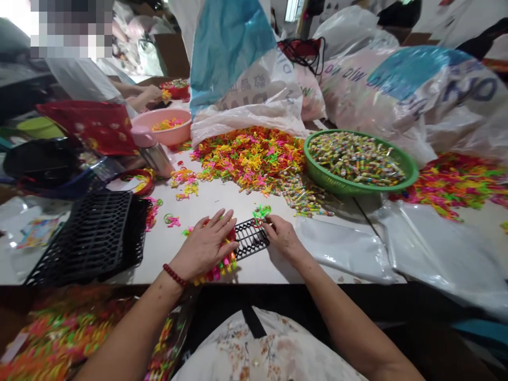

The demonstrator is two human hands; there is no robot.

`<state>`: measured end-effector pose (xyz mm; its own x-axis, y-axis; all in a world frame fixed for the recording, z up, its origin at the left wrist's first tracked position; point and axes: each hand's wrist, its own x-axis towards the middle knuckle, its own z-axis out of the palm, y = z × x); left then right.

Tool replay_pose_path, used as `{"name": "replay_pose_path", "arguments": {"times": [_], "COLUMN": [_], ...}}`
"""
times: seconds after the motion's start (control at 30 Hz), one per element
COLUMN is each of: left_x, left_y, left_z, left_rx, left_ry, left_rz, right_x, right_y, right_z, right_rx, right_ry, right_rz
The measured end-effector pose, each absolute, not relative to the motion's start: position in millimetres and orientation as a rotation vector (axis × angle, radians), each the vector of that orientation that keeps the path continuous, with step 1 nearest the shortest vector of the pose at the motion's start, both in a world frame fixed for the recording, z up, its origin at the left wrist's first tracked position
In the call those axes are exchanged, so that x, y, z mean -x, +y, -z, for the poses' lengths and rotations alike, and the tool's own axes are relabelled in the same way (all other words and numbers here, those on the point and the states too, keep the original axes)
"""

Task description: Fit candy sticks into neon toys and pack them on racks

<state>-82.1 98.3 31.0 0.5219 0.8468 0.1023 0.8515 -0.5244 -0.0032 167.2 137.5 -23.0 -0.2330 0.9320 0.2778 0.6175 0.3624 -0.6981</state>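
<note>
A black plastic grid rack (254, 238) lies on the white table in front of me. My left hand (210, 243), with a dark red bead bracelet, rests flat over the rack's left part, fingers stretched out. Colourful small plastic pieces (224, 267) fill the rack under that hand and stick out below it; most are hidden. At the rack's upper right, my right hand (283, 235) has thumb and fingers pinched at a small bright green plastic piece (261, 212). A red ring-shaped bit shows beside those fingertips.
Loose colourful pieces (254, 159) spill from a large plastic bag (242, 69). A green basket (361, 182) holds small wrapped sticks. Black racks (87, 233) are stacked left, near a flask (153, 153). Clear plastic bags (345, 248) lie right. Another person's hand (146, 98) works at the back left.
</note>
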Motion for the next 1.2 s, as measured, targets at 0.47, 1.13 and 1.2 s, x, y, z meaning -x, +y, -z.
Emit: {"name": "replay_pose_path", "arguments": {"times": [0.47,1.13,1.2], "left_x": [82,81,81], "left_y": [98,98,98], "left_z": [-35,-34,-35], "left_rx": [2.744,2.758,2.767], "left_ry": [-1.543,-1.538,-1.508], "left_rz": [0.119,0.149,0.144], "right_x": [-117,-102,-101], "right_y": [138,161,161], "right_z": [40,39,40], "right_rx": [1.252,1.194,1.186], "right_ry": [-1.332,-2.385,-2.4], "right_rz": [-1.355,-0.694,-0.684]}}
